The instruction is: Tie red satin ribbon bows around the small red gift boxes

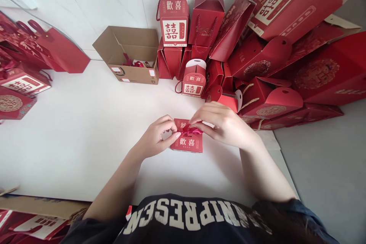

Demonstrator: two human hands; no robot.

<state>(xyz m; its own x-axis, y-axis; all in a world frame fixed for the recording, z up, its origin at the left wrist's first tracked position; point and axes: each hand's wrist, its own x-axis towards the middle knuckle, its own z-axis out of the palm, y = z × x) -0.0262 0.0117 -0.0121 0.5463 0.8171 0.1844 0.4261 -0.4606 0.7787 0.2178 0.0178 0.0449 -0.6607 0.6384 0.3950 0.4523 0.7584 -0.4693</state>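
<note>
In front of me on the white table stands a small red gift box (187, 145) with pale Chinese lettering, seen from above. A dark pink ribbon (195, 130) is tied in a bow or loop across its top. My left hand (161, 136) is at the box's left side, thumb and forefinger pinched on the ribbon's left part. My right hand (221, 124) comes over from the right, its fingers closed on the ribbon at the upper right of the knot. Parts of the ribbon are hidden behind the fingers.
An open cardboard box (137, 76) with ribbon pieces inside stands at the back. Red gift boxes (263, 99) are piled along the back right. Red gift bags (63, 51) stand at the left. A carton of red packaging (40, 225) sits below the table's front left edge.
</note>
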